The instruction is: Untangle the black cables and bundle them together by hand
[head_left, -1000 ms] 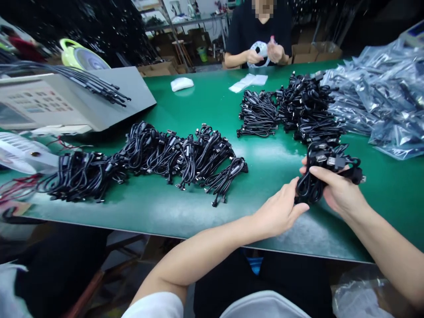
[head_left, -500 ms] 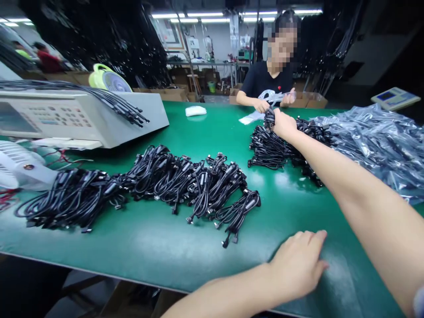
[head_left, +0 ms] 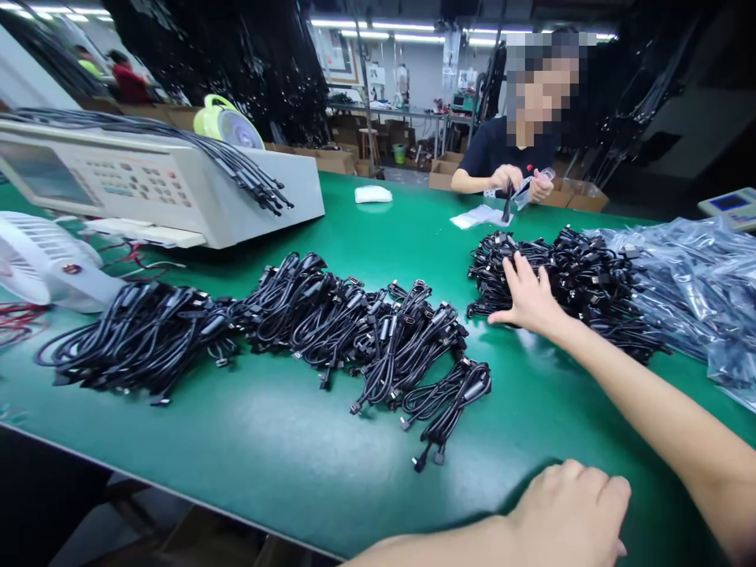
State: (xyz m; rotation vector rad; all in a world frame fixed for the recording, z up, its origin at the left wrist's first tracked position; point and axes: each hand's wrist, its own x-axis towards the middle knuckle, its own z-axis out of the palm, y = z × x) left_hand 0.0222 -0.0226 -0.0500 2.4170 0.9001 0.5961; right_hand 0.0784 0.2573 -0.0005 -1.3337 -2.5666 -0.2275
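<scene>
My right hand (head_left: pixel 528 299) is open, fingers spread, at the near left edge of a pile of bundled black cables (head_left: pixel 579 272); whether it touches them I cannot tell. It holds nothing that I can see. Low in the view, my left hand (head_left: pixel 572 504) rests on the green table (head_left: pixel 265 441) with its fingers curled under in a loose fist, and no object shows in it. A long row of coiled black cables (head_left: pixel 319 315) lies across the middle and left, with a single bundle (head_left: pixel 452 394) at its right end.
Across the table a co-worker (head_left: pixel 511 161) handles a clear bag and a dark cable. Silvery plastic bags (head_left: pixel 697 291) heap up at the right. A beige instrument (head_left: pixel 159 181) with cables on top, a white fan (head_left: pixel 53 268) and a green fan (head_left: pixel 230 126) stand left. A white packet (head_left: pixel 373 194) lies at the back.
My right hand has let go of the cable bundle at the far pile and opened, drawn back nearer. My left hand's fingers have curled. The view has shifted slightly.
</scene>
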